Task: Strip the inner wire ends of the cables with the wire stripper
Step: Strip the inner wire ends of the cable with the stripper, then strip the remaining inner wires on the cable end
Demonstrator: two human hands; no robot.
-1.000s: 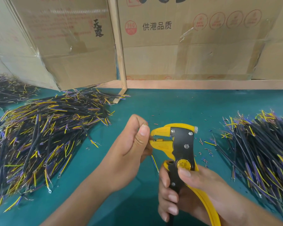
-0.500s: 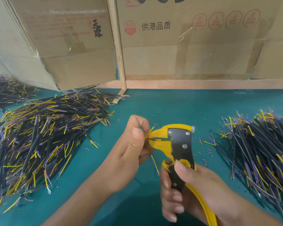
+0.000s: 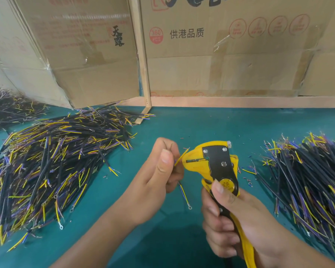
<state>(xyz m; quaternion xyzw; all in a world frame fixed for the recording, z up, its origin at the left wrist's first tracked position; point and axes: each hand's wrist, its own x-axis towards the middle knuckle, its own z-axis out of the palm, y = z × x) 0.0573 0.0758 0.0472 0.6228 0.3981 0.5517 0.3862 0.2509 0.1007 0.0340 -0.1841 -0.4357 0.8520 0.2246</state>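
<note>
A worker's left hand (image 3: 155, 176) pinches a short cable (image 3: 183, 190), its yellow inner wire (image 3: 181, 157) touching the nose of a yellow wire stripper (image 3: 211, 163) whose handles the right hand (image 3: 232, 223) grips. Cable heaps lie on the green table (image 3: 201, 124) at nine o'clock (image 3: 46, 161) and three o'clock (image 3: 307, 176).

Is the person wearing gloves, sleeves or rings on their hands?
No. The left hand and right hand are both bare, with no gloves, rings, watch or bracelet showing. Both forearms are uncovered as far as the picture reaches, so no sleeves are visible. The fingernails are short and unpainted.
</note>
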